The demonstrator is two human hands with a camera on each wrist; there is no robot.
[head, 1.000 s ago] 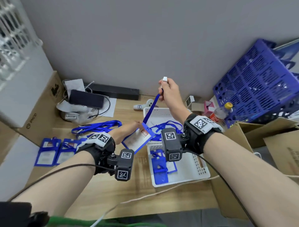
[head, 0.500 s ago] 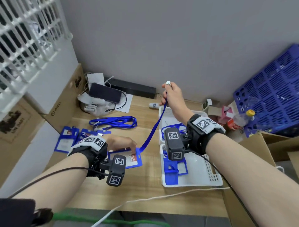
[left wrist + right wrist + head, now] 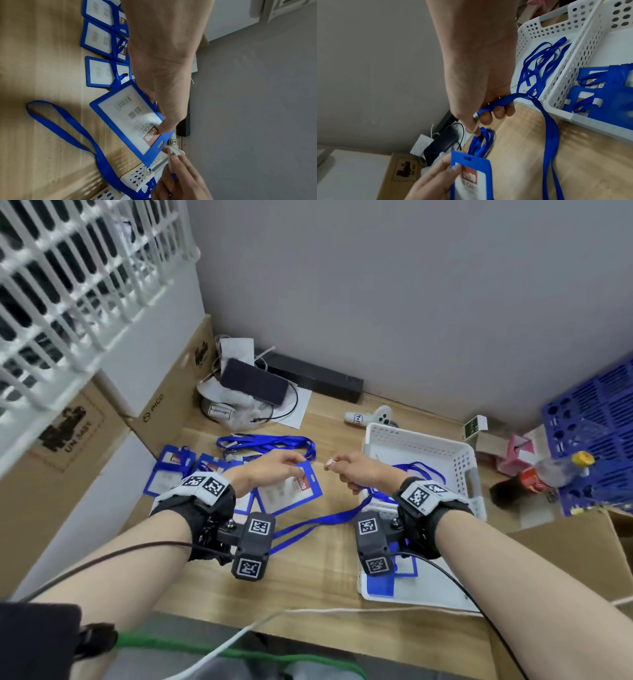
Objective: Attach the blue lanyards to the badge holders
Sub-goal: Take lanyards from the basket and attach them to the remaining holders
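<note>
Both forearms reach forward, wrists close together, each in a black strap with a tagged camera block. Left hand point(image 3: 270, 470) is palm down, thumb and fingertips pinching the top edge of a badge holder point(image 3: 291, 491). Right hand point(image 3: 363, 470) is curled; thumb and forefinger pinch the white clip end point(image 3: 330, 463) of a blue lanyard point(image 3: 322, 520), other fingers wrapped round the strap. The hands are just apart.

Soft, even daylight; faint dappled shadows on the table point(image 3: 51, 155). Wide-angle bending at edges. Wrist views slightly motion-blurred.
</note>
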